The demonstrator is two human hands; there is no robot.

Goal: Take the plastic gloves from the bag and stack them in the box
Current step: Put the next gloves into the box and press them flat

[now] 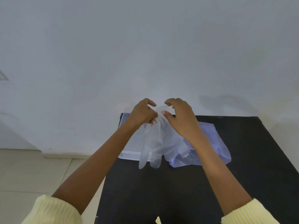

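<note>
Left hand [142,113]: we pinch the cuff of a clear plastic glove [155,143] between thumb and fingers, held up above the table.
Right hand [181,117]: our fingers are spread and curled, thumb just beside the cuff; we cannot tell whether it touches the plastic.
Glove: it hangs down from our pinch, its fingers dangling over the box's near rim.
Box [129,155]: clear plastic, at the far left of the black table [161,191], mostly behind the glove.
Bag [218,147]: bluish plastic, lying crumpled just right of the box, under our right wrist.
Sleeves [53,210]: pale yellow, pushed up both forearms.
</note>
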